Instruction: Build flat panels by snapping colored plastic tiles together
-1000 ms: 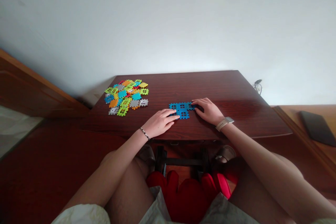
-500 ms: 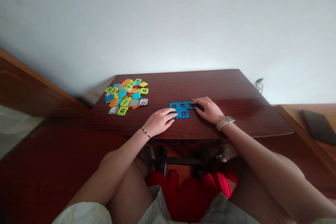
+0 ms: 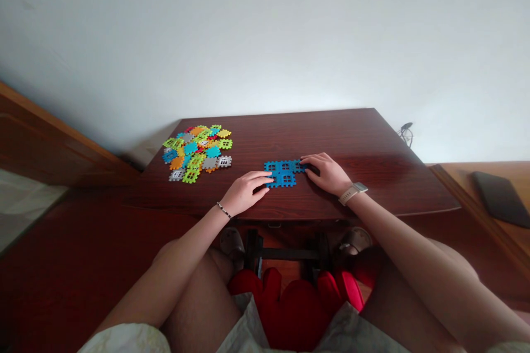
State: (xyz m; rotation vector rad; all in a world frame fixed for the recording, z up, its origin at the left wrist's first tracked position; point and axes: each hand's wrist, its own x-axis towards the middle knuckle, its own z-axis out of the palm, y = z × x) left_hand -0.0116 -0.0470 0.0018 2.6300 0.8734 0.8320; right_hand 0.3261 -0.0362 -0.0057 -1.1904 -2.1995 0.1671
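Note:
Several blue square tiles (image 3: 285, 172) with notched edges and window-like openings lie joined flat on the table (image 3: 256, 135). Two form a lower row and three an upper row, the third jutting out to the right. My left hand (image 3: 245, 192) rests at the lower left of this panel, fingers stretched out, their tips on the left tile's edge. My right hand (image 3: 327, 172) has thumb and fingers closed about the right-hand tile's outer edge, partly hiding it.
A loose pile of notched tiles (image 3: 197, 151) in green, orange, grey, yellow and blue lies on the table's left side. A wall (image 3: 265, 38) stands behind the table. A cable (image 3: 406, 133) hangs at right, and a dark flat object (image 3: 501, 197) lies beyond.
My left hand has drawn back a little to the left, uncovering more of the lower left tile. My right hand stays at the right-hand tile. The view has shifted slightly.

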